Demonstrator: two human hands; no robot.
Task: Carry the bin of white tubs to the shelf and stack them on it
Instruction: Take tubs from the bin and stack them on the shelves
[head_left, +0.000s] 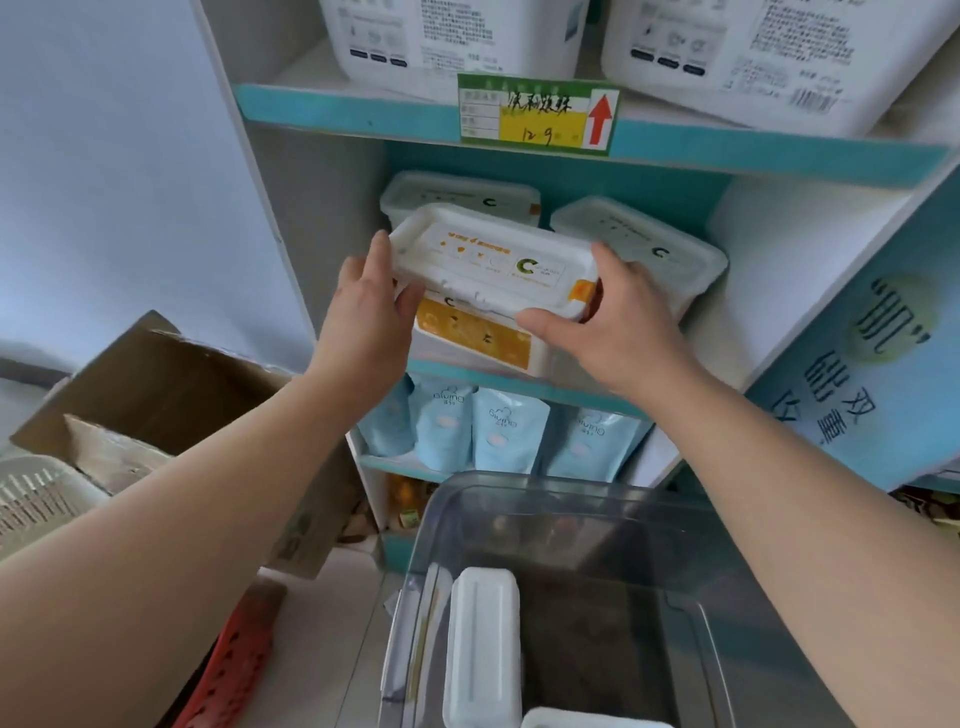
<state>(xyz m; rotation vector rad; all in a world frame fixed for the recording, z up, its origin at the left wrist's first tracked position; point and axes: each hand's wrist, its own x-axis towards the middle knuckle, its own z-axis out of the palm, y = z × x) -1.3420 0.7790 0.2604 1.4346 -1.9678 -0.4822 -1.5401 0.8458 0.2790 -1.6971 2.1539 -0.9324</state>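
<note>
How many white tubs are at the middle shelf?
4: held tub between left hand and right hand; lower tub under it; back-left tub; right tub. More may hide behind.

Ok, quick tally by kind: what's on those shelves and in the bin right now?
Small white tubs: 6 (one held, one beneath it, two behind, two in the clear bin, the last only partly in view)
Large white containers, top shelf: 2
Blue pouches, lower shelf: 4 visible
Total: 12
</note>
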